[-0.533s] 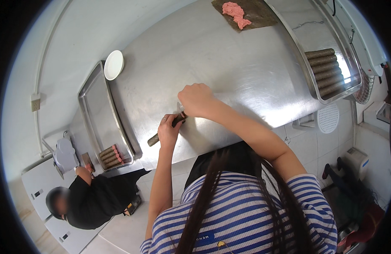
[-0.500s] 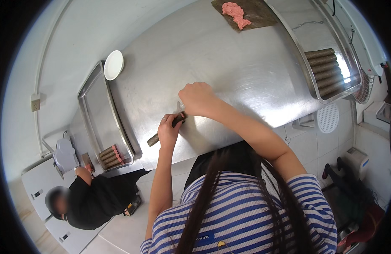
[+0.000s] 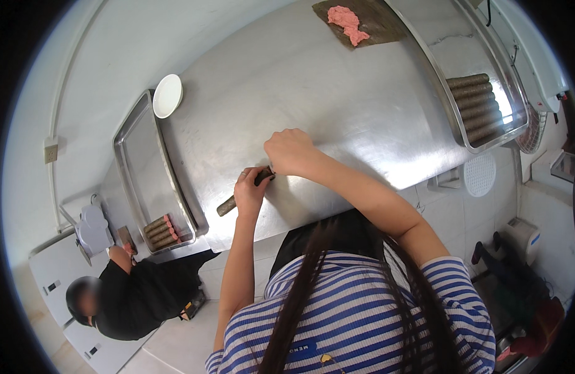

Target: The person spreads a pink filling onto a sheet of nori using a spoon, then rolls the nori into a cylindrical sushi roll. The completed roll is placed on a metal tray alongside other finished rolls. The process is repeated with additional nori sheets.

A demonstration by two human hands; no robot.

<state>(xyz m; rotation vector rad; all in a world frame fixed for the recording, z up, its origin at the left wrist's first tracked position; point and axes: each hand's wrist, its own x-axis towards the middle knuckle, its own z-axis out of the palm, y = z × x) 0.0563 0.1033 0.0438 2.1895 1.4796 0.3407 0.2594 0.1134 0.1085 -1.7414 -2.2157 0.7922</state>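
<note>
A dark seaweed-wrapped roll (image 3: 225, 206) lies slantwise on the steel table near its front edge. My left hand (image 3: 249, 192) is wrapped round its upper part, with the lower end sticking out to the left. My right hand (image 3: 290, 151) is closed in a fist right at the roll's upper end. Whatever that fist holds is hidden under it. Farther off, at the top of the head view, pink paste (image 3: 345, 20) sits on a flat dark seaweed sheet (image 3: 387, 26).
A metal tray (image 3: 170, 168) on the left holds several rolls (image 3: 161, 233) with pink ends; a white bowl (image 3: 168, 96) stands by its far end. Another tray (image 3: 447, 93) at right holds several dark rolls (image 3: 475, 105). A co-worker in black (image 3: 150, 298) is at lower left.
My right fist has dropped slightly toward the roll's upper end, covering the shiny bit that showed beside it. My left hand keeps its hold on the roll.
</note>
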